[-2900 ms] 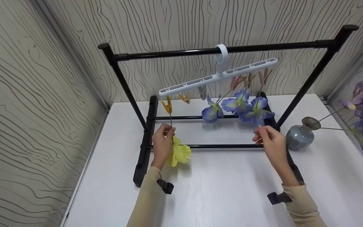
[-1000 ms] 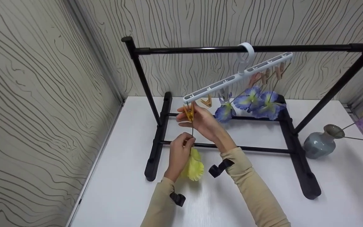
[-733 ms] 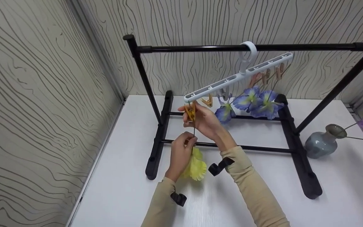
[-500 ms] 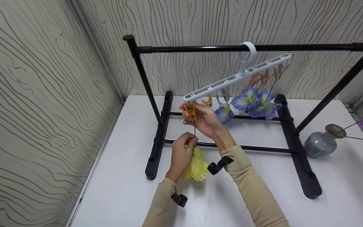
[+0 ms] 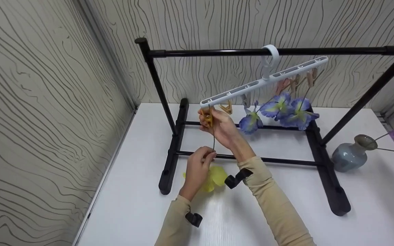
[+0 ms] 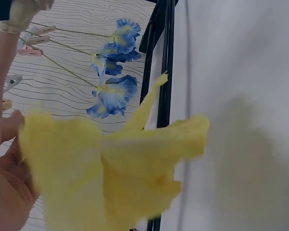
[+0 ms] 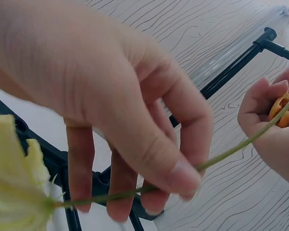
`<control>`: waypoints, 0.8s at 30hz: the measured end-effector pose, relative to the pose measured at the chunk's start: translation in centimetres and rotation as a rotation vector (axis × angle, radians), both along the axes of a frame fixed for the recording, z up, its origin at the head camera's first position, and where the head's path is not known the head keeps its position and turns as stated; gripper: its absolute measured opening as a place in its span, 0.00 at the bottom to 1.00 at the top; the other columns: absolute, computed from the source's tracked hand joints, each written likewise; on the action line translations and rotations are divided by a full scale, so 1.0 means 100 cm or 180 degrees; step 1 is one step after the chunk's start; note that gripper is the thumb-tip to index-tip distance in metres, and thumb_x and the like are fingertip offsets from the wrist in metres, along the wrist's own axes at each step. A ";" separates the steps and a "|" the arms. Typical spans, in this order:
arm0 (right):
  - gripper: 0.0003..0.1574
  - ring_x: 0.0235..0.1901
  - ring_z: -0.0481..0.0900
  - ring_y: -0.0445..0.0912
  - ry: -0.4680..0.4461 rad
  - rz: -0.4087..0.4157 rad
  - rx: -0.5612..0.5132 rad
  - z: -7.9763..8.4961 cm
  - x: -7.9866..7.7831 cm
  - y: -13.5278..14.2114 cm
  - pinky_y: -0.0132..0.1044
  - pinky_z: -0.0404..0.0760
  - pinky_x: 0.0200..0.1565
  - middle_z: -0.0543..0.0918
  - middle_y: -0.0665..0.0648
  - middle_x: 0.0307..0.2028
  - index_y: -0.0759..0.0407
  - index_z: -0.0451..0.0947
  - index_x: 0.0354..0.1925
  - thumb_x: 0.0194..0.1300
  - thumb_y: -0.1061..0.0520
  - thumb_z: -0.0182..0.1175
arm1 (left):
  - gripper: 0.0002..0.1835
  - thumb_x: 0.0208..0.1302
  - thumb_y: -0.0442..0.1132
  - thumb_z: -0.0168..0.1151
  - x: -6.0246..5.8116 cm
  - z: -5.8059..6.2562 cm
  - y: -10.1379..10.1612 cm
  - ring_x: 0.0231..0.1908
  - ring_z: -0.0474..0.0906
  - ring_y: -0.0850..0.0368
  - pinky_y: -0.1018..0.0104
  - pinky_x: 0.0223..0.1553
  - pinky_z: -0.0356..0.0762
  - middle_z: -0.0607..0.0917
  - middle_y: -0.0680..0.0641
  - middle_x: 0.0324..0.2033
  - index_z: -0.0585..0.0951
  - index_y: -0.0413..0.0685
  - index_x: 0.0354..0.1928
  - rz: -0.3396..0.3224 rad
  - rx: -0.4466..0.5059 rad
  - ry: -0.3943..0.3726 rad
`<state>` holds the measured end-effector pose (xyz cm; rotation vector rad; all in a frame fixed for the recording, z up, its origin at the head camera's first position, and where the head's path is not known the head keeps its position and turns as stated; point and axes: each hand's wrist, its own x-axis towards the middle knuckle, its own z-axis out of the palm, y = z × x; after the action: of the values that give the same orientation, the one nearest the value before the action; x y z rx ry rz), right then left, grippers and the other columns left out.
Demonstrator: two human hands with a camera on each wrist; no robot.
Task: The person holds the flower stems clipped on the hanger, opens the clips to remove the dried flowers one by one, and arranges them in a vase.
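Observation:
In the head view, my left hand (image 5: 196, 172) pinches the thin green stem (image 5: 213, 140) of a yellow artificial flower (image 5: 218, 176). The bloom hangs head down below that hand, its petals (image 6: 135, 168) filling much of the left wrist view. Thumb and forefinger meet on the stem (image 7: 241, 144) in the right wrist view. Higher up, my right hand (image 5: 227, 131) grips an orange-yellow clothespin (image 5: 206, 119) under the near left end of a white hanger (image 5: 267, 80). From the clothespin, the stem runs down in a slight bend to the left hand.
A black rack (image 5: 200, 53) carries the hanger. Blue flowers (image 5: 250, 123) hang from clothespins on its right half. A second orange clothespin (image 5: 227, 108) dangles near the right hand. A blue-grey vase (image 5: 349, 158) lies tilted at right, flower stems in its mouth.
My right hand came over from the right side to the orange-yellow clothespin. Lately the stem has bent, the yellow bloom has turned, and the hanger's far end has swung right.

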<state>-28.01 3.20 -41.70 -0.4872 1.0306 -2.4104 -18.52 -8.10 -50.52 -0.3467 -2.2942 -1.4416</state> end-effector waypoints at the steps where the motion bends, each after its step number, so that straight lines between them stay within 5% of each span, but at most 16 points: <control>1: 0.27 0.35 0.76 0.44 0.0007 -0.0060 0.0097 0.000 0.000 0.001 0.37 0.81 0.41 0.81 0.55 0.38 0.57 0.83 0.43 0.87 0.55 0.36 | 0.05 0.75 0.35 0.63 0.000 0.000 0.000 0.35 0.86 0.55 0.65 0.39 0.85 0.87 0.49 0.33 0.84 0.44 0.38 0.0033 -0.0053 0.0032; 9: 0.28 0.51 0.84 0.53 0.0281 -0.0232 0.0873 -0.003 0.000 0.022 0.47 0.82 0.56 0.87 0.59 0.49 0.62 0.80 0.56 0.86 0.47 0.39 | 0.05 0.74 0.36 0.64 0.002 0.001 0.000 0.36 0.83 0.59 0.63 0.39 0.83 0.86 0.52 0.36 0.87 0.46 0.44 0.0291 -0.0438 0.0147; 17: 0.30 0.58 0.81 0.58 0.0710 0.0445 0.1642 -0.010 0.004 0.068 0.49 0.80 0.59 0.84 0.64 0.56 0.73 0.72 0.65 0.84 0.49 0.48 | 0.07 0.71 0.31 0.65 0.002 -0.004 -0.010 0.34 0.81 0.56 0.61 0.35 0.81 0.84 0.49 0.35 0.88 0.45 0.46 0.0506 -0.0764 0.0426; 24: 0.23 0.42 0.85 0.46 0.1243 0.0915 0.2633 -0.018 0.013 0.096 0.37 0.84 0.45 0.87 0.62 0.48 0.75 0.78 0.60 0.74 0.59 0.61 | 0.14 0.66 0.23 0.66 0.001 -0.003 -0.018 0.35 0.81 0.53 0.61 0.36 0.83 0.81 0.48 0.35 0.90 0.48 0.46 0.0608 -0.1401 0.0765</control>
<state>-26.69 12.79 -43.50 -0.7347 1.8373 -1.4754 -18.43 -9.94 -50.82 -0.3894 -2.3517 -0.7519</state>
